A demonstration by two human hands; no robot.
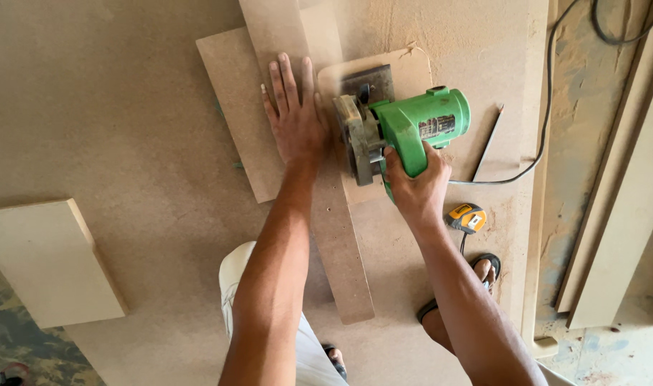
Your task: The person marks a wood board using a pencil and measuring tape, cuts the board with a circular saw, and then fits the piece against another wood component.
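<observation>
- Big fibreboard sheet fills the view; everything lies on it, dusted with sawdust.
- A thick pale board offcut sits at the left edge, well apart from your hands.
- Long narrow fibreboard strip has its long axis running from the top of the view down toward you, tilted slightly right at the near end. It lies over a wider brown panel.
- Your left arm reaches straight out, forearm in line with the strip. Left hand is flat, palm down, fingers spread and extended away from you, pressing on the strip and panel, grasping nothing.
- Your right arm comes in from lower right, bent inward. Right hand is clenched round the handle of the green circular saw.
- The saw sits just right of the strip, on a small rounded board piece, blade guard close beside your left hand. Motor housing sticks out right; base points away from you.
- Black power cord loops off to upper right.
- Yellow tape measure lies near your right wrist.
- Your sandalled foot shows below it.
</observation>
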